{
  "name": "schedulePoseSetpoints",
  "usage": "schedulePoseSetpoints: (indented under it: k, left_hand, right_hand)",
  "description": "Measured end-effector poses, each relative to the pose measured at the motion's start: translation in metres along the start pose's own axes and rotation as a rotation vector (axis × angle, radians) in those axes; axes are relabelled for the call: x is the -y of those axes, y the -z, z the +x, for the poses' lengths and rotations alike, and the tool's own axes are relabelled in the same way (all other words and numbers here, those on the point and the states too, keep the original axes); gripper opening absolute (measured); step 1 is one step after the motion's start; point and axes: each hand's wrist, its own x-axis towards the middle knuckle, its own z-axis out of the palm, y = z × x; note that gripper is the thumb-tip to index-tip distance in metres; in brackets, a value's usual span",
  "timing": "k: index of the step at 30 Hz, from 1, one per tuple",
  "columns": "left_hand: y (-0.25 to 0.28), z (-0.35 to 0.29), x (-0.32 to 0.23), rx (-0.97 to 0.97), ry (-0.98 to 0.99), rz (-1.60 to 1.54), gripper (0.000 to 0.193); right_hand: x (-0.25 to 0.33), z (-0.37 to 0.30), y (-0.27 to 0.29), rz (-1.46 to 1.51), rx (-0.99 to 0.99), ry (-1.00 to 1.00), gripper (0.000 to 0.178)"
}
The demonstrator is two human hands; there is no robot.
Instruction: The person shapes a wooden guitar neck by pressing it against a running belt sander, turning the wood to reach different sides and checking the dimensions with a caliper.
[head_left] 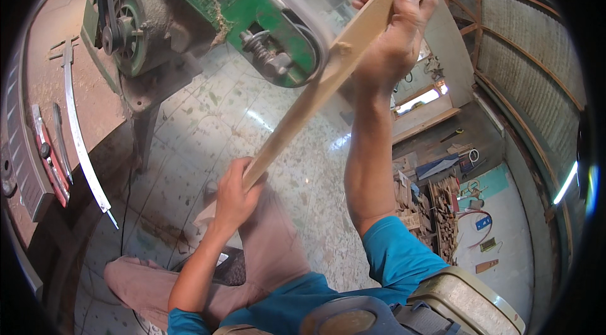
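A long, narrow piece of wood (319, 85) slants across the middle of the view, held between my two hands. My left hand (238, 195) grips its lower end, near my thigh. At its wider upper end, my right hand (404, 22) is closed round it, thumb on the face towards me. The wood's edge lies against the rounded end of a green belt sander (252, 35), by the belt (315, 41). A small raised knot or bump (344, 48) shows on the wood close to that contact.
On the workbench (95, 95) to the left lie a caliper (77, 120), a red utility knife (52, 167) and a thin dark tool (62, 139). A motor (142, 29) sits behind the sander. Stacked wood offcuts (435, 209) stand at the right, beyond the tiled floor (290, 126).
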Motion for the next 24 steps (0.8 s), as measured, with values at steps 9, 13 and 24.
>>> schedulePoseSetpoints:
  k: [9,13,24]
  left_hand:
    - [0.006,-0.001,0.002,0.083,0.034,-0.054,0.035]
    - [0.007,0.003,0.005,0.107,0.028,-0.100,0.027]
    - [0.013,0.000,0.019,0.332,0.179,-0.280,0.035]
  right_hand:
    - [-0.004,0.005,0.003,-0.057,0.017,0.018,0.051]
    - [-0.014,0.013,0.011,-0.097,0.008,0.137,0.043]
    - [-0.016,0.017,0.034,-0.249,0.035,0.251,0.033]
